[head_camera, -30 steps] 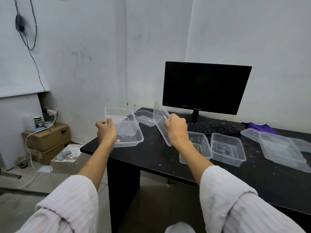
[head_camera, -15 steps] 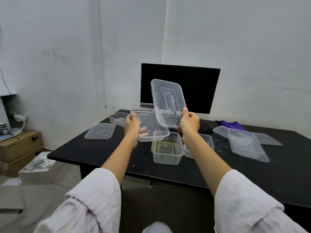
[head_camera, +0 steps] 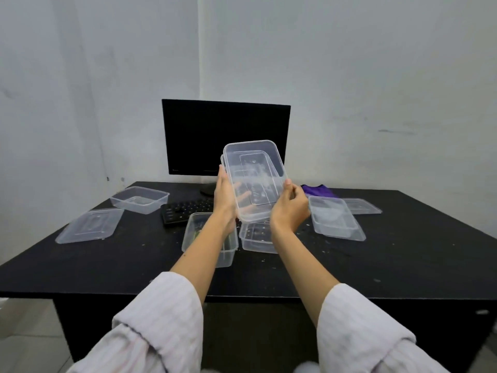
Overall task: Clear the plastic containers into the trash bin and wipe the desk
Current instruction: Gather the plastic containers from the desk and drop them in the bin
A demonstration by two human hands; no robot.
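Note:
I hold a clear plastic container [head_camera: 254,179] with a clear lid pressed against it, raised above the black desk [head_camera: 403,254] in front of the monitor. My left hand [head_camera: 225,196] grips its left side and my right hand [head_camera: 289,208] grips its lower right edge. Below my hands two more clear containers stand on the desk, one on the left [head_camera: 197,238] and one on the right [head_camera: 256,238]. Another container [head_camera: 139,199] sits at the back left, with a loose lid [head_camera: 90,228] in front of it. No trash bin is in view.
A black monitor [head_camera: 226,135] and keyboard [head_camera: 185,211] stand at the back of the desk. A lidded container [head_camera: 334,218], another lid [head_camera: 361,205] and a purple cloth [head_camera: 316,189] lie on the right. Crumbs are scattered over the desk top.
The container in my left hand and the lid in my right hand have come together into one stack. My view has swung right, centring the desk.

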